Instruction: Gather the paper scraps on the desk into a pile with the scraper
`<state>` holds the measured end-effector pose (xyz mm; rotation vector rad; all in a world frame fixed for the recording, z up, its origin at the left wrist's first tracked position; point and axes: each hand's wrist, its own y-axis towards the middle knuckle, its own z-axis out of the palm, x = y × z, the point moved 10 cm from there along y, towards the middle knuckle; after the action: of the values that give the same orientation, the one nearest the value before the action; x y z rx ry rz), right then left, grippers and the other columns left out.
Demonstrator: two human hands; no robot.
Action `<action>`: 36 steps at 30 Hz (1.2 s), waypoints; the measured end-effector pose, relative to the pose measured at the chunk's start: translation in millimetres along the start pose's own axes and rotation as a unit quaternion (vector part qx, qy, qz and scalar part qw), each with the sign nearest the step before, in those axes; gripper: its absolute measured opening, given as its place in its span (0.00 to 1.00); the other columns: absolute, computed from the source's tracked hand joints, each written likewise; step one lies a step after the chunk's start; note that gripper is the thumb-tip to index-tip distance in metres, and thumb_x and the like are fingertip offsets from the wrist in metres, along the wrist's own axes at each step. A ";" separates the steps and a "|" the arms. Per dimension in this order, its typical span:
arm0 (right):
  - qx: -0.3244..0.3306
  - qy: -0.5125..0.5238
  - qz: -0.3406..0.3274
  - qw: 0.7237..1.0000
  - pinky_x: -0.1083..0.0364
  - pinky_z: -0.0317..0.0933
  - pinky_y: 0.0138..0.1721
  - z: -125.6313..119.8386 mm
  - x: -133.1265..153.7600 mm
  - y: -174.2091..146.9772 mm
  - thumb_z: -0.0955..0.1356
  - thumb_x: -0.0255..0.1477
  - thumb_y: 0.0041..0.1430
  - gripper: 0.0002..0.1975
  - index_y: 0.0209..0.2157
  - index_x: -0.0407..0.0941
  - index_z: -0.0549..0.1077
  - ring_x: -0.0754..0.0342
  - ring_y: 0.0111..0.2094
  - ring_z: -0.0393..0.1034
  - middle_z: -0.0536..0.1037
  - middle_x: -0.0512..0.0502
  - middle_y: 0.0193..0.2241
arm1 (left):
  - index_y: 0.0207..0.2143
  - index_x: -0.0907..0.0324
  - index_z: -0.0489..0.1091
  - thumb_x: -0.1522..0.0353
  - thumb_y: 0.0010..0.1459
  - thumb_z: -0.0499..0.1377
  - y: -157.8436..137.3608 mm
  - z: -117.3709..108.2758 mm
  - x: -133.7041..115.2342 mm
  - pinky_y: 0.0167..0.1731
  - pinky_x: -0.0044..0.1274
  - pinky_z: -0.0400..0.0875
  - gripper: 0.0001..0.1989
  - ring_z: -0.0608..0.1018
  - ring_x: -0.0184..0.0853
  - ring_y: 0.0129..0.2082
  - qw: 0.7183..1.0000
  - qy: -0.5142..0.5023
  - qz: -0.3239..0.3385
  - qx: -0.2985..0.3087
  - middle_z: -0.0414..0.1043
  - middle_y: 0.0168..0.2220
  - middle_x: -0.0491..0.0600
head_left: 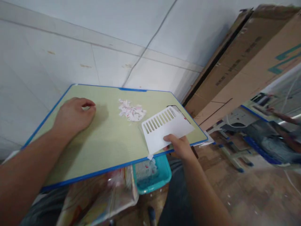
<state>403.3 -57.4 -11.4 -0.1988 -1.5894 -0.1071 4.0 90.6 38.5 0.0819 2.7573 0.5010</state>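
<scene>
My right hand (180, 146) grips the near edge of a white card (162, 133) with a row of cut-out slots along its far side. The card is held tilted over the right part of the desk top (105, 147). A loose heap of small white and pinkish paper scraps (133, 111) lies left of the card. My left hand (76, 114) is over the desk's left part, thumb and forefinger pinched together; whether anything is between them is too small to tell. One small scrap (150, 157) is at the near edge, below the card's corner.
Below the near edge hangs a teal basket (154, 185) with paper bits inside, beside a clear plastic-covered box or bag (117, 188). A dark-rimmed flat object (178, 111) lies partly under the card. Tall cardboard boxes (235, 66) stand right; another person's arm (284, 117) shows beyond.
</scene>
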 end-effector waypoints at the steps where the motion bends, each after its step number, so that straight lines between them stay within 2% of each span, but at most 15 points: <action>1: 0.006 0.000 0.000 1.000 0.56 0.66 0.17 0.4 0.0 0.0 0.77 0.38 0.41 0.11 0.22 0.50 0.73 0.54 0.16 0.67 0.75 0.53 0.16 | 0.58 0.64 0.86 0.55 0.72 0.50 -0.5 -0.3 0.2 0.74 0.45 0.78 0.32 0.85 0.55 0.64 1.000 -0.004 -0.011 0.003 0.87 0.60 0.65; 6: 0.049 0.002 -0.001 0.999 0.54 0.68 0.18 5.8 -2.0 0.5 0.76 0.38 0.44 0.10 0.21 0.50 0.75 0.53 0.16 0.67 0.75 0.50 0.15 | 0.58 0.62 0.87 0.54 0.71 0.51 -1.8 -2.1 0.1 0.74 0.44 0.78 0.31 0.85 0.54 0.60 0.999 -0.013 -0.043 0.007 0.86 0.62 0.63; 12: 0.032 0.010 -0.003 0.999 0.55 0.66 0.18 2.3 -9.9 3.6 0.77 0.38 0.45 0.11 0.23 0.50 0.75 0.53 0.16 0.67 0.75 0.52 0.16 | 0.56 0.60 0.87 0.57 0.72 0.52 -0.8 -1.6 0.1 0.68 0.46 0.80 0.27 0.84 0.53 0.54 0.999 -0.012 -0.045 0.007 0.87 0.58 0.61; 17: 0.019 0.062 -0.036 0.997 0.55 0.64 0.19 -3.9 -12.9 6.2 0.78 0.36 0.51 0.10 0.25 0.48 0.78 0.54 0.16 0.67 0.78 0.51 0.18 | 0.55 0.61 0.86 0.59 0.72 0.53 3.0 -5.4 -8.8 0.71 0.46 0.78 0.26 0.84 0.54 0.59 0.999 -0.028 -0.019 0.005 0.86 0.59 0.62; 21: 0.036 0.020 -0.072 0.997 0.53 0.68 0.24 0.8 4.0 17.6 0.77 0.37 0.59 0.14 0.23 0.48 0.79 0.52 0.19 0.70 0.80 0.47 0.18 | 0.56 0.58 0.86 0.59 0.71 0.55 22.7 -5.0 -20.4 0.74 0.44 0.76 0.23 0.84 0.53 0.63 0.998 -0.051 0.020 0.000 0.86 0.62 0.59; 24: 0.085 -0.056 -0.108 0.989 0.50 0.76 0.30 23.4 32.2 37.8 0.76 0.39 0.63 0.17 0.21 0.48 0.80 0.48 0.22 0.76 0.82 0.43 0.20 | 0.58 0.56 0.85 0.58 0.71 0.56 48.0 1.6 -23.6 0.75 0.42 0.75 0.24 0.84 0.54 0.68 0.999 -0.035 0.035 -0.013 0.86 0.64 0.60; 26: 0.100 -0.061 -0.159 0.980 0.50 0.75 0.29 41.6 58.6 55.2 0.76 0.40 0.62 0.15 0.24 0.48 0.81 0.48 0.22 0.76 0.83 0.43 0.21 | 0.60 0.56 0.85 0.58 0.72 0.55 63.7 7.9 -18.9 0.74 0.42 0.76 0.24 0.84 0.54 0.68 0.999 -0.023 0.019 -0.023 0.87 0.65 0.60; 29: 0.170 -0.091 -0.205 0.960 0.50 0.78 0.31 84.8 83.4 80.9 0.75 0.40 0.64 0.15 0.26 0.48 0.81 0.48 0.24 0.78 0.84 0.44 0.23 | 0.63 0.57 0.84 0.60 0.72 0.55 75.8 21.9 -9.0 0.73 0.44 0.76 0.26 0.82 0.57 0.72 1.000 0.011 -0.003 -0.002 0.85 0.69 0.61; 33: 0.229 -0.123 -0.220 0.940 0.50 0.79 0.33 130.2 84.1 108.1 0.74 0.43 0.66 0.18 0.24 0.49 0.79 0.48 0.25 0.79 0.83 0.44 0.23 | 0.67 0.58 0.83 0.62 0.73 0.53 70.8 29.4 -0.1 0.73 0.46 0.76 0.28 0.81 0.57 0.74 0.998 0.058 0.011 0.005 0.84 0.71 0.62; 36: 0.226 -0.123 -0.207 0.944 0.51 0.77 0.30 142.8 70.8 119.8 0.74 0.45 0.66 0.19 0.24 0.49 0.79 0.49 0.24 0.78 0.83 0.44 0.22 | 0.67 0.60 0.83 0.64 0.73 0.52 64.6 35.8 5.1 0.73 0.46 0.76 0.29 0.82 0.57 0.73 0.997 0.066 0.022 0.015 0.84 0.70 0.63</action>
<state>285.1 91.7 48.3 0.5007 -1.8415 -0.0397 11.0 163.6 28.0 0.1213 2.8992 0.4927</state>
